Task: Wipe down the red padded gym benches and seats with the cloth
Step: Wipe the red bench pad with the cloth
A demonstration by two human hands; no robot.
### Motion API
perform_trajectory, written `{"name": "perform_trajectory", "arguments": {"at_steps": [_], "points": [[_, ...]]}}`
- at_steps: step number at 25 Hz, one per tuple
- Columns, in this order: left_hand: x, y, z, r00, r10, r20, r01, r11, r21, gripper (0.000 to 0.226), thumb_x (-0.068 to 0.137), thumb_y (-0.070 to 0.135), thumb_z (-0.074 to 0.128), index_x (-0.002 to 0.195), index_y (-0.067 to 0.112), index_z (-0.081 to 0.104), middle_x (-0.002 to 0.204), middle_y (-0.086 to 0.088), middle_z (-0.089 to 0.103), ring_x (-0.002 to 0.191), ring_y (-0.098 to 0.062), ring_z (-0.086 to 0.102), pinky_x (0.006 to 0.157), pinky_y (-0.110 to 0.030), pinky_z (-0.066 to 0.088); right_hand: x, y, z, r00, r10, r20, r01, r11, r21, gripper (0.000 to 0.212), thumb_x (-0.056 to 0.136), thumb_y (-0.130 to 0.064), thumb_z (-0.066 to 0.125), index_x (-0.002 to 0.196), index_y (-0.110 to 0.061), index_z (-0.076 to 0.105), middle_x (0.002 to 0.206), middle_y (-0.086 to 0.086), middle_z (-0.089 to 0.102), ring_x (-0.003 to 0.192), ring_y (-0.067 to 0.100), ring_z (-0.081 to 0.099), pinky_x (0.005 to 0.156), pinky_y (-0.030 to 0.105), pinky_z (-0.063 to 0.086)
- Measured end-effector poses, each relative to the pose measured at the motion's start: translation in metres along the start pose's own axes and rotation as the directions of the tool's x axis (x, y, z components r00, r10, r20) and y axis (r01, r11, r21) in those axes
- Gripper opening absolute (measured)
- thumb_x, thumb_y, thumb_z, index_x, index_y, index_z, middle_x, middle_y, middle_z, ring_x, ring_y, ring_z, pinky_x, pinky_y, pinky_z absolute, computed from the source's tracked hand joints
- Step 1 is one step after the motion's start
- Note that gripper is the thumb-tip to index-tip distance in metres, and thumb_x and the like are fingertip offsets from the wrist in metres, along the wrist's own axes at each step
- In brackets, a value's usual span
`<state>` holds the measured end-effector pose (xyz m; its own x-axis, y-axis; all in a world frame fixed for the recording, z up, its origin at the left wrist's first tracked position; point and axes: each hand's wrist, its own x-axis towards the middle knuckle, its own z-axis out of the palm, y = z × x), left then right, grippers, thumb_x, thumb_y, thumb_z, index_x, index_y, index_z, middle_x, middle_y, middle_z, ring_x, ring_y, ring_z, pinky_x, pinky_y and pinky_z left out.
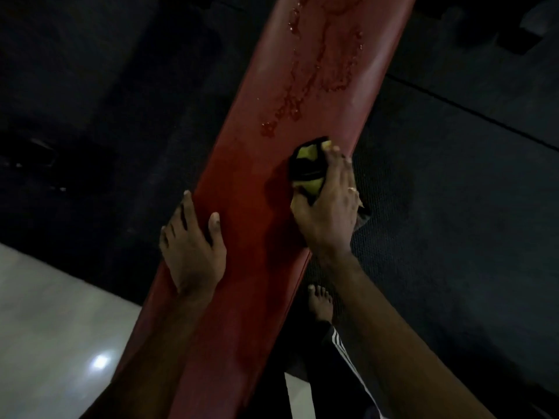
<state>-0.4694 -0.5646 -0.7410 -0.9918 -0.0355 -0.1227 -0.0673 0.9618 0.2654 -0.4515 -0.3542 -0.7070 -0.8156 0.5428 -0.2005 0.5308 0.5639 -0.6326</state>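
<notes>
Left hand [193, 252] rests on red bench [242, 182] — right hand [329, 207] grips cloth [306, 172].

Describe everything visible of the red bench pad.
The red bench pad is long and narrow, with a vinyl-like cover, running diagonally from lower left to upper right. Beads and streaks of liquid lie on its far part; the nearer part looks darker. The left hand rests on its left edge, thumb on top. The right hand holds a yellow-and-black cloth against it near the right edge.
</notes>
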Motion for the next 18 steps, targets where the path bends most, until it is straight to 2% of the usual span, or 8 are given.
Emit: {"name": "perform_trajectory", "arguments": {"at_steps": [2,3,7,8,11,12,15,18], "points": [[-0.001,0.0,0.0,1.0,0.007,-0.005,-0.007,1.0,-0.001,0.063,0.104,0.051,0.03,0.156,0.015,0.027,0.149,-0.017,0.045,0.134,-0.034,0.044,0.112,-0.054,0.032,0.008,0.009,-0.009,0.95,-0.241,0.196,0.276,0.944,-0.178,0.079,0.088,-0.037,0.064,0.156,-0.017,0.028,0.163,0.003,0.027,0.153,0.023,0.015,0.124,0.047,0.016],[-0.001,0.0,0.0,1.0,0.001,-0.003,-0.001,1.0,0.006,0.063,0.104,0.051,0.029,0.156,0.015,0.027,0.151,-0.015,0.044,0.135,-0.033,0.044,0.112,-0.053,0.032,0.022,0.014,-0.015,0.935,-0.278,0.22,0.323,0.923,-0.208,0.077,0.089,-0.038,0.063,0.155,-0.017,0.03,0.163,0.002,0.028,0.153,0.023,0.016,0.124,0.048,0.018],[0.002,0.001,-0.003,0.999,-0.024,0.035,0.024,1.0,0.008,0.065,0.103,0.051,0.025,0.157,0.015,0.024,0.153,-0.014,0.042,0.136,-0.034,0.043,0.113,-0.053,0.031,0.059,-0.017,-0.004,1.0,-0.011,0.02,0.014,0.987,-0.157,0.079,0.087,-0.033,0.064,0.155,-0.016,0.028,0.162,0.003,0.029,0.153,0.024,0.018,0.123,0.049,0.018],[0.002,0.001,-0.004,0.999,-0.025,0.042,0.025,1.0,0.0,0.065,0.103,0.051,0.025,0.157,0.015,0.024,0.153,-0.014,0.042,0.136,-0.034,0.043,0.113,-0.053,0.031,0.053,-0.034,0.006,0.998,-0.033,0.044,0.04,0.984,-0.176,0.081,0.086,-0.031,0.065,0.155,-0.015,0.027,0.163,0.004,0.028,0.153,0.025,0.017,0.124,0.048,0.017],[0.001,0.001,-0.004,0.998,-0.017,0.067,0.019,0.999,-0.027,0.064,0.103,0.05,0.028,0.157,0.016,0.024,0.153,-0.013,0.042,0.136,-0.033,0.043,0.113,-0.052,0.03,0.038,-0.057,0.03,0.908,-0.322,0.267,0.389,0.885,-0.256,0.079,0.084,-0.028,0.068,0.153,-0.015,0.033,0.161,0.005,0.032,0.151,0.025,0.022,0.123,0.047,0.021],[0.002,0.001,-0.004,0.997,-0.023,0.078,0.026,0.999,-0.03,0.064,0.102,0.05,0.029,0.157,0.017,0.024,0.153,-0.012,0.043,0.136,-0.032,0.043,0.113,-0.051,0.03,0.046,-0.059,0.027,0.895,-0.348,0.278,0.419,0.869,-0.263,0.077,0.085,-0.03,0.068,0.153,-0.017,0.035,0.16,0.004,0.035,0.15,0.025,0.025,0.122,0.047,0.023],[0.003,-0.003,-0.006,0.994,-0.036,0.1,0.04,0.999,-0.036,0.066,0.102,0.05,0.029,0.158,0.017,0.023,0.152,-0.013,0.044,0.135,-0.032,0.044,0.113,-0.051,0.031,0.077,-0.058,0.026,0.99,-0.138,0.031,0.141,0.962,-0.234,0.07,0.086,-0.038,0.064,0.149,-0.021,0.038,0.15,0.002,0.046,0.142,0.024,0.039,0.117,0.05,0.032],[0.003,-0.004,-0.006,0.994,-0.014,0.112,0.021,0.998,-0.066,0.066,0.102,0.051,0.03,0.157,0.016,0.024,0.152,-0.013,0.044,0.135,-0.031,0.044,0.113,-0.05,0.031,0.071,-0.09,0.049,0.986,0.089,-0.144,-0.114,0.977,-0.179,0.074,0.084,-0.03,0.066,0.15,-0.021,0.034,0.152,0.005,0.042,0.143,0.028,0.035,0.114,0.054,0.034]]}}
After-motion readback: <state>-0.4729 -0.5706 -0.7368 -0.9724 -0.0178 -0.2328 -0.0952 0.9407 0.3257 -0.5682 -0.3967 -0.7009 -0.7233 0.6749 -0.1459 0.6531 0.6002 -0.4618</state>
